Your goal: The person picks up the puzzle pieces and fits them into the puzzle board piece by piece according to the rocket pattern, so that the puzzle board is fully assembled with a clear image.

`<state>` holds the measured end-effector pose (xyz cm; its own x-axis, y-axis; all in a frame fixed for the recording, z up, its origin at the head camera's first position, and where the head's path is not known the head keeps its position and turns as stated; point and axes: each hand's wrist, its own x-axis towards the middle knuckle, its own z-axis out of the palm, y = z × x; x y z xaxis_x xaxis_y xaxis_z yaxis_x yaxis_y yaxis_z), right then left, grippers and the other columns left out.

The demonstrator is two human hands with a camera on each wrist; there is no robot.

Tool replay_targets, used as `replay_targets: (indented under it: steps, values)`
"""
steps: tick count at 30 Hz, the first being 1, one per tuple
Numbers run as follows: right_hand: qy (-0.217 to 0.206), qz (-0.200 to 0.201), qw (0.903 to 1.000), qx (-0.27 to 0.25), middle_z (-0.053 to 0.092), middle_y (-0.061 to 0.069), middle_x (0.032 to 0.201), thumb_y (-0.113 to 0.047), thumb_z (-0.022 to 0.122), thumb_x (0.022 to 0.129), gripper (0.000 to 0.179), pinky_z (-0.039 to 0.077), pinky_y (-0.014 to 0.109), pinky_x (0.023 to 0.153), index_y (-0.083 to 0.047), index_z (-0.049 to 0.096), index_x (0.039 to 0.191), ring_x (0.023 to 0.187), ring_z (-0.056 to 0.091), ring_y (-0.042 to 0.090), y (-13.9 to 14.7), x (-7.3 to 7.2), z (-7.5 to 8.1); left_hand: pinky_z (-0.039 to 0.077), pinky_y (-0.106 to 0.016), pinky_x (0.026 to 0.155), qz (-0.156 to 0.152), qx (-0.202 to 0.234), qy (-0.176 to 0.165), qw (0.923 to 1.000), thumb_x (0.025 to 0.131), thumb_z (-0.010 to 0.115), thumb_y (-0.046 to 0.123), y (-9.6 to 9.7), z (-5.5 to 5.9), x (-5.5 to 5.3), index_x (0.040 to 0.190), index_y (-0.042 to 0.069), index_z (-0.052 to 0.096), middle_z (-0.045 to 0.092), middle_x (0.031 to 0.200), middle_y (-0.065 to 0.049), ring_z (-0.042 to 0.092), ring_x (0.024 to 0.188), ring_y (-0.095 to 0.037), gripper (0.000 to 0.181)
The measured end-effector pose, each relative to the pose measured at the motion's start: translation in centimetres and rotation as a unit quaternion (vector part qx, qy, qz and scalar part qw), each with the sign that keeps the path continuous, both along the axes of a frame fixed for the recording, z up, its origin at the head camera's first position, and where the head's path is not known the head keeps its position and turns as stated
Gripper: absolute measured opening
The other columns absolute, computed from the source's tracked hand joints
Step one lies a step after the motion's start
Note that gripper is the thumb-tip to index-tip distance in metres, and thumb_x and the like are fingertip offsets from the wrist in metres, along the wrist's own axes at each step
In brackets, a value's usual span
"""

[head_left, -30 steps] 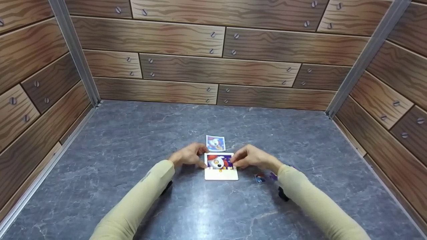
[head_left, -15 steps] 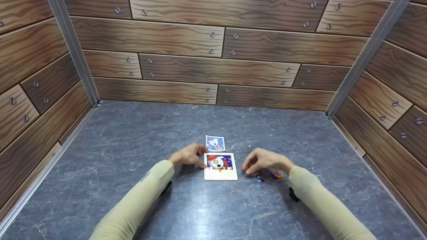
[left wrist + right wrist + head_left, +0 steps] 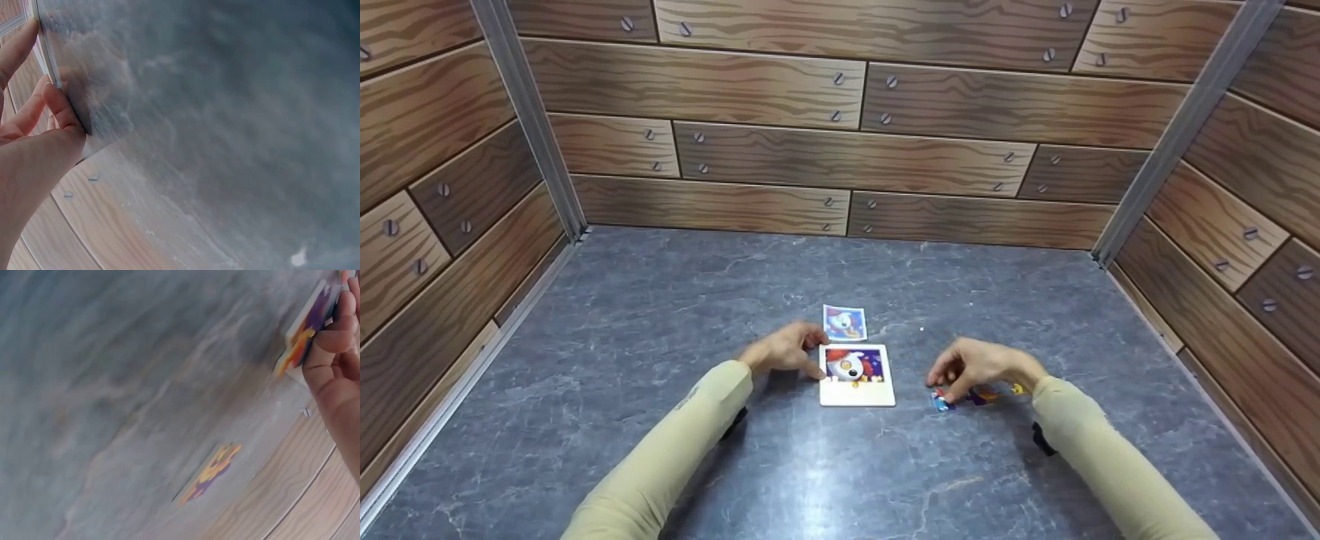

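Note:
A white-framed puzzle board (image 3: 858,395) lies before me, its picture showing a white cartoon animal with red ears on purple. My left hand (image 3: 786,348) rests at the board's left side, thumb and fingertips touching its edge. In the left wrist view, the fingers of this left hand (image 3: 48,121) are spread along the edge. My right hand (image 3: 975,366) is over the loose pieces at the right. Its thumb and forefinger are apart, right at a small blue and red puzzle piece (image 3: 940,402). A purple and orange piece (image 3: 301,334) lies beneath the hand.
A picture card (image 3: 844,323) of the same animal lies just behind the board. Beyond the right hand's fingers, toward the wrist, sits a yellow and purple puzzle piece (image 3: 211,473). Wood-plank walls (image 3: 847,150) close in the grey marbled table (image 3: 697,285) on three sides.
My right hand has left the board's right edge and moved right to the loose pieces, uncovering more of them. My left hand and the board have stayed in place.

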<state>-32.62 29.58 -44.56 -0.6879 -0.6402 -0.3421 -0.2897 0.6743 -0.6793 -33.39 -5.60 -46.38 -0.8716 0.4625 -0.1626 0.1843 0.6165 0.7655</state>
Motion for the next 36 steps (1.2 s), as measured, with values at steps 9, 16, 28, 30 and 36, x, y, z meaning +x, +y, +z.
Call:
replay_targets:
  steps: [9,16,28,30,36]
  values:
    - [0.02,0.024,0.9994,0.016,0.064,0.004,0.098,-0.012,0.086,0.072,0.036,0.045,0.022,0.075,-0.017,0.073,0.106,0.087,0.054,0.016,0.53,0.49,0.06,0.043,-0.04,0.097,-0.007,-0.007,0.002,0.9999,0.072,0.086,0.007,0.17,0.17,-0.19,0.119,0.007,0.063,0.058,0.11,-0.008,0.049,0.101,-0.02,0.052]
    - [0.048,0.048,0.9975,0.017,0.062,0.002,0.097,-0.016,0.086,0.072,0.035,0.044,0.022,0.076,-0.018,0.072,0.105,0.088,0.053,0.015,0.71,0.65,-0.25,0.043,-0.041,0.097,0.0,-0.002,-0.012,0.9999,0.072,0.085,0.007,0.21,0.29,-0.1,0.12,0.008,0.063,0.057,0.111,-0.008,0.049,0.102,-0.021,0.053]
    - [0.063,0.026,0.997,0.038,0.06,-0.004,0.094,-0.018,0.086,0.072,0.03,0.043,0.024,0.077,-0.025,0.074,0.098,0.087,0.053,0.014,0.12,0.84,-0.32,0.043,-0.04,0.096,0.009,-0.001,-0.012,0.9999,0.071,0.086,0.006,-0.02,0.16,0.05,0.118,0.008,0.064,0.058,0.109,-0.008,0.05,0.101,-0.021,0.052]
    - [0.056,0.023,0.9977,0.03,0.061,-0.003,0.094,-0.016,0.086,0.072,0.032,0.044,0.024,0.077,-0.022,0.073,0.1,0.087,0.053,0.014,0.08,0.86,-0.32,0.042,-0.04,0.096,0.009,0.001,-0.014,0.9999,0.071,0.086,0.005,0.01,0.07,0.04,0.118,0.008,0.064,0.057,0.109,-0.007,0.049,0.101,-0.021,0.052]
    - [0.056,0.017,0.9982,0.013,0.064,0.001,0.091,-0.013,0.083,0.075,0.03,0.045,0.022,0.073,-0.016,0.071,0.103,0.083,0.054,0.015,0.02,0.74,-0.35,0.04,-0.042,0.101,0.01,0.004,-0.012,0.9999,0.072,0.085,0.005,0.04,-0.03,0.04,0.118,0.008,0.063,0.057,0.111,-0.008,0.049,0.105,-0.022,0.052]
